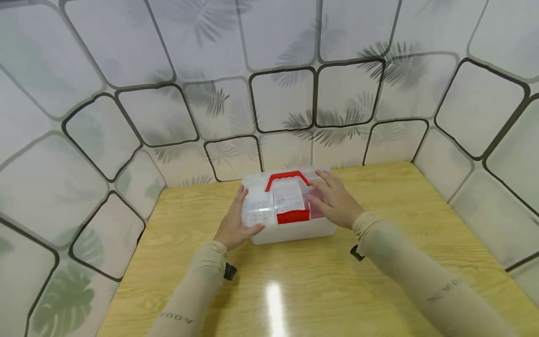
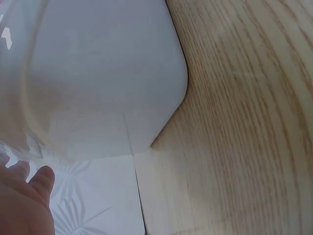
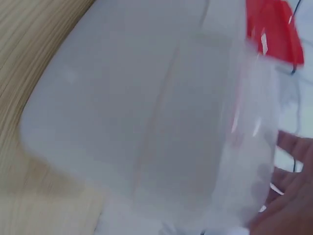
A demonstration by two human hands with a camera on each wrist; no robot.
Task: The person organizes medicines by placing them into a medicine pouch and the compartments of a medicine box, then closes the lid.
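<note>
A translucent plastic box [image 1: 294, 232] with a red handle [image 1: 286, 176] and a red front latch [image 1: 293, 216] stands on the wooden table [image 1: 294, 290], toward the back. My left hand [image 1: 233, 222] grips the box's left end, fingers up the side and thumb on the front corner. My right hand [image 1: 334, 199] rests on the right part of the lid with fingers fairly straight. The left wrist view shows the box's white wall [image 2: 107, 63] close up, with my fingertips [image 2: 29, 188] at the bottom left. The right wrist view is blurred: box [image 3: 137, 112], red latch [image 3: 274, 29], hand [image 3: 288, 196].
Panels with black-outlined tiles and a leaf pattern [image 1: 282, 98] enclose the table on the left, back and right. The glossy tabletop stretches from the box to the near edge, with a light reflection [image 1: 273, 299] on it. Both forearms wear beige sleeves.
</note>
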